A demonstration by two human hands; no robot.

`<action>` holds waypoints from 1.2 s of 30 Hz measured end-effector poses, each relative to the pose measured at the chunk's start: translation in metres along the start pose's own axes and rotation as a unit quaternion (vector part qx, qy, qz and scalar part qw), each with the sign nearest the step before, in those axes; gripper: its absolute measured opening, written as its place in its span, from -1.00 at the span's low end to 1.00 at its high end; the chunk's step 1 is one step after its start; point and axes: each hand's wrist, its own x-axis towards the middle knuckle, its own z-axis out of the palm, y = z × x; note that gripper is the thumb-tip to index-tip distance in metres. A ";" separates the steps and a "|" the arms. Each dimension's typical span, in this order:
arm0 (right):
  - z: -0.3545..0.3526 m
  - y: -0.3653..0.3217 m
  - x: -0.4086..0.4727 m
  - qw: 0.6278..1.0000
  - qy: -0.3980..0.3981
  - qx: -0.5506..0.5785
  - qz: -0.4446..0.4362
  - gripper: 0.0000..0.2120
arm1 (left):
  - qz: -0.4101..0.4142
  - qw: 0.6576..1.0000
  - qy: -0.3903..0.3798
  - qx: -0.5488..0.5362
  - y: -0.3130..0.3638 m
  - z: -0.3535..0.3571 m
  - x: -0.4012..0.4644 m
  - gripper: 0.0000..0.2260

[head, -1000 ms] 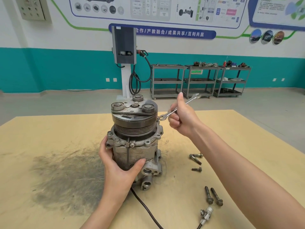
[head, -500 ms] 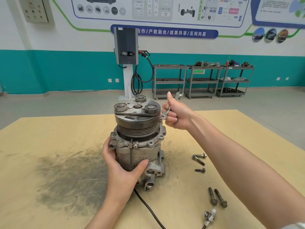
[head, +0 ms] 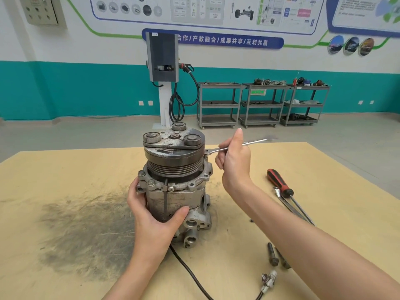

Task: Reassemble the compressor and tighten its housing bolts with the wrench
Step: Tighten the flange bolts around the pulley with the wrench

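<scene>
The grey compressor (head: pixel 175 191) stands upright on the wooden table (head: pixel 65 169), its dark pulley and clutch plate on top. My left hand (head: pixel 151 211) grips the lower housing from the front left, thumb across the body. My right hand (head: pixel 234 161) holds a thin silver wrench (head: pixel 249 143) at the compressor's right. The wrench head sits at the upper right flange, beside the pulley, on a bolt I cannot see clearly. The handle points right and away from me.
Two loose bolts (head: pixel 276 255) lie at the front right, near a white wire connector (head: pixel 268 280) on a black cable. A red-and-black screwdriver (head: pixel 280 184) and a thin metal tool lie to the right. A dark smudge (head: pixel 86 234) covers the table at the left.
My right hand swung the wrench handle from pointing back and up to pointing out to the right. The camera view shifted, showing a screwdriver at the right. My left hand kept its grip.
</scene>
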 end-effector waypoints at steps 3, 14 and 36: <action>-0.005 0.008 -0.025 0.987 -0.002 -0.076 -0.138 -0.59 | 0.006 1.000 0.004 0.003 -0.001 0.001 0.000 -0.11; -0.012 -0.020 -0.035 0.927 -0.107 -0.231 -0.277 -0.44 | 0.007 1.000 -0.003 -0.006 0.000 0.000 0.001 -0.13; -0.006 -0.025 0.038 0.970 -0.142 -0.001 0.198 -0.50 | 0.006 1.000 -0.003 -0.014 -0.001 -0.001 0.000 -0.12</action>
